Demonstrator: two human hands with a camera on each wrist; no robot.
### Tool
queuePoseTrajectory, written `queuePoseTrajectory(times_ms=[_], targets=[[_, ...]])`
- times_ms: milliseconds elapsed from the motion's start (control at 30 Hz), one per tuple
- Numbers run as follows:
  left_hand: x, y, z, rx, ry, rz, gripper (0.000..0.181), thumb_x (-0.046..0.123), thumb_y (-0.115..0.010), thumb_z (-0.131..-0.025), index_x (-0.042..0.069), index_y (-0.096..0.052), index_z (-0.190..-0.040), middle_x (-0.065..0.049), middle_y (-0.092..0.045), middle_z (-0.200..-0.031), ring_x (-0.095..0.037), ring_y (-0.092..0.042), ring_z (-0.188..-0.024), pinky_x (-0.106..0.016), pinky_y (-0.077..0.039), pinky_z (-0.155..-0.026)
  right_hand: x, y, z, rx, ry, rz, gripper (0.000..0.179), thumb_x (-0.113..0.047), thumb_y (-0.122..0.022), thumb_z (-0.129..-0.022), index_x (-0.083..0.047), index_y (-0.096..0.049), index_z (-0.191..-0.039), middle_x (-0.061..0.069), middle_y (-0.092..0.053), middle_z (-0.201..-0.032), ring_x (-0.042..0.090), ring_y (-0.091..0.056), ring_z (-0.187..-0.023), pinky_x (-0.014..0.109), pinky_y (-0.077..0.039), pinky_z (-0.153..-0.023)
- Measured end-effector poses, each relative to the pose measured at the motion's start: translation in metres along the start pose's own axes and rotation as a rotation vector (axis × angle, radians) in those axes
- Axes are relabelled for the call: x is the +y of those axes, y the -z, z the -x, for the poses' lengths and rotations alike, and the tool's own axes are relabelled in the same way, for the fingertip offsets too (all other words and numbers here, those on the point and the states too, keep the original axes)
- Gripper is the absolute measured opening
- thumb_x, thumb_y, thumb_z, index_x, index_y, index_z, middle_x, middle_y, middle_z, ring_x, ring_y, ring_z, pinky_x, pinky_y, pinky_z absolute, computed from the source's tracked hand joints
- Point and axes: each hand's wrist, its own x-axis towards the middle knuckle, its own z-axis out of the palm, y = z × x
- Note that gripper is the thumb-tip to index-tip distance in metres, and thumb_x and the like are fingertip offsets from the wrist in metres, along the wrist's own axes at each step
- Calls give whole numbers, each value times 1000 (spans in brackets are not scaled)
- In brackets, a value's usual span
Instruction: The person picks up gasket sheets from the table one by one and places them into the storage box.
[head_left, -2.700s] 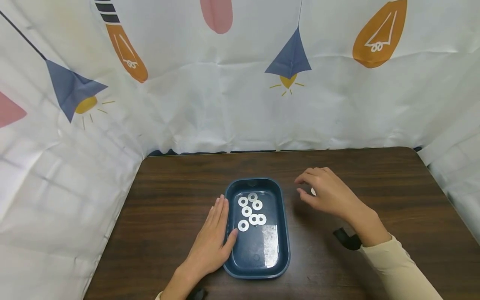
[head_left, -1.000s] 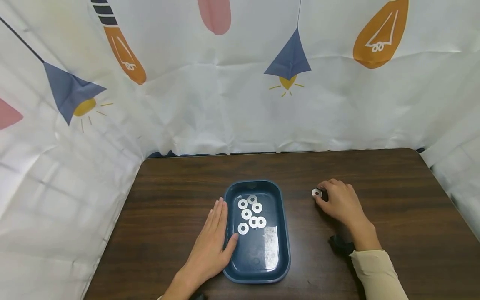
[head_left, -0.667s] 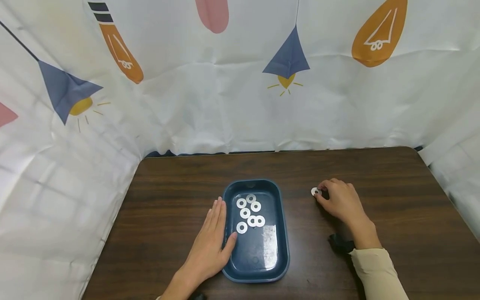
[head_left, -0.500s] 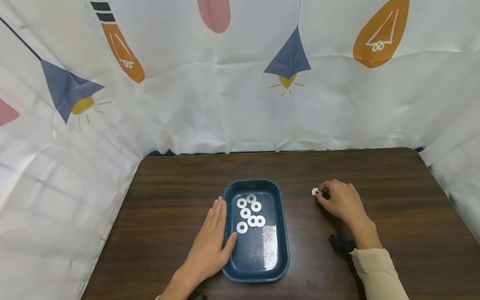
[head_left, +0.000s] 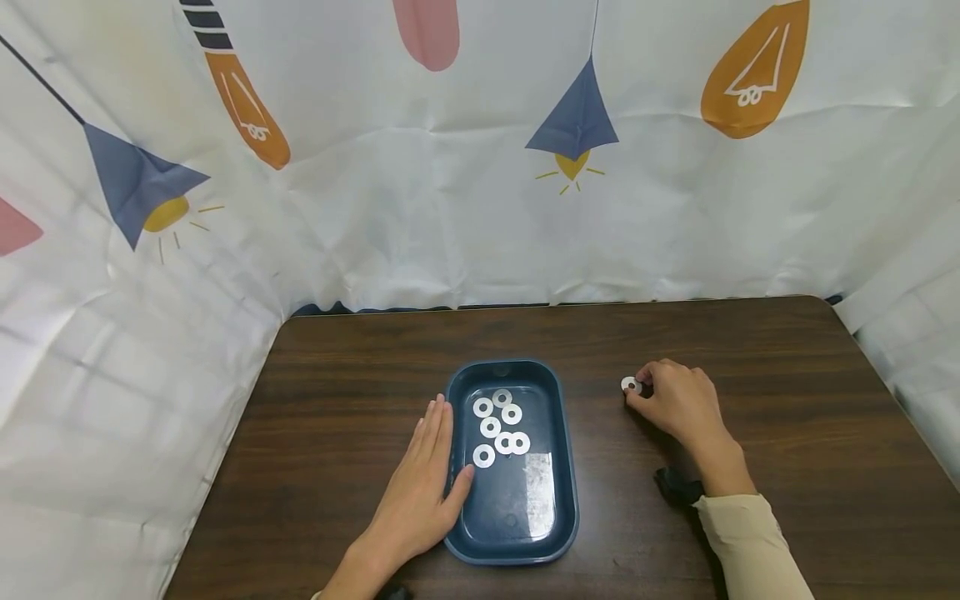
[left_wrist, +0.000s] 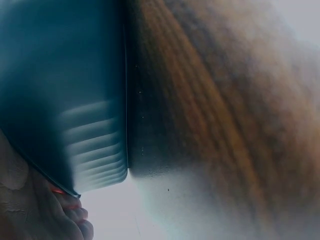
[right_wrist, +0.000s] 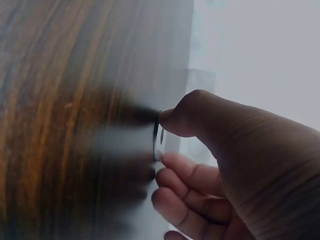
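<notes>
On the right side of the table lies a flat white washer [head_left: 626,383], pinched at its edges between the thumb and a fingertip of my right hand [head_left: 681,407]. The right wrist view shows this washer [right_wrist: 158,144] nearly edge-on, close to the tabletop, with the other fingers curled below it. My left hand [head_left: 420,492] rests with straight fingers along the left side of a blue rectangular tray [head_left: 513,533], thumb over its rim. Several white washers [head_left: 512,442] lie flat in the tray's far half, two of them overlapping. In the left wrist view, the tray's wall [left_wrist: 90,90] fills the left side.
Dark wood-grain table [head_left: 360,367] lies under everything. A white curtain [head_left: 360,217] printed with lamps and bulbs hangs behind its far edge and along both sides. A black strap [head_left: 678,486] sits at the right wrist.
Since the oldest frame my right hand has shifted right and lowered, and its thumb and finger have closed on the washer. Over the last second both hands stay almost still.
</notes>
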Motion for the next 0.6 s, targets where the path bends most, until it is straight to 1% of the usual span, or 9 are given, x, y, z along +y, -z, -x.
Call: queuePoseTrajectory(times_ms=[67, 167, 300, 433, 600], targets=[[0, 0, 0, -2, 0, 4, 90, 39, -64, -103, 7, -14, -170, -10, -9, -181, -25, -9, -169, -55, -25, -133, -1, 1, 0, -7, -14, 7, 31, -32, -78, -89, -3, -79, -102, 16, -79, -101, 25, -68, -74, 45, -55, -67], [0, 1, 0, -1, 0, 5, 89, 39, -64, -103, 7, -14, -170, -10, -9, -181, -25, -9, -169, -55, -24, -133, -5, 2, -1, -33, -36, 13, 31, -32, -76, -89, -3, -78, -101, 15, -78, -99, 23, -64, -68, 43, -53, -62], [0, 1, 0, 4, -6, -3, 89, 39, -63, -103, 6, -14, -170, -11, -9, -181, -26, -10, -169, -54, -25, -133, -10, 4, -2, -57, -41, 23, 30, -30, -75, -90, -3, -77, -102, 14, -77, -97, 21, -61, -67, 42, -51, -62], [0, 0, 0, 4, -6, 2, 90, 39, -63, -103, 7, -13, -170, -10, -8, -181, -25, -9, -169, -55, -25, -133, -12, 5, -1, -62, -31, 26, 30, -28, -74, -90, -2, -77, -104, 16, -76, -100, 20, -60, -67, 40, -51, -60], [-1, 0, 0, -2, 0, 7, 90, 40, -63, -103, 7, -13, -170, -9, -8, -181, -25, -9, -169, -55, -24, -133, -12, 4, -2, -53, -36, 27, 30, -29, -75, -91, -2, -76, -104, 16, -75, -97, 21, -60, -65, 40, -51, -58]])
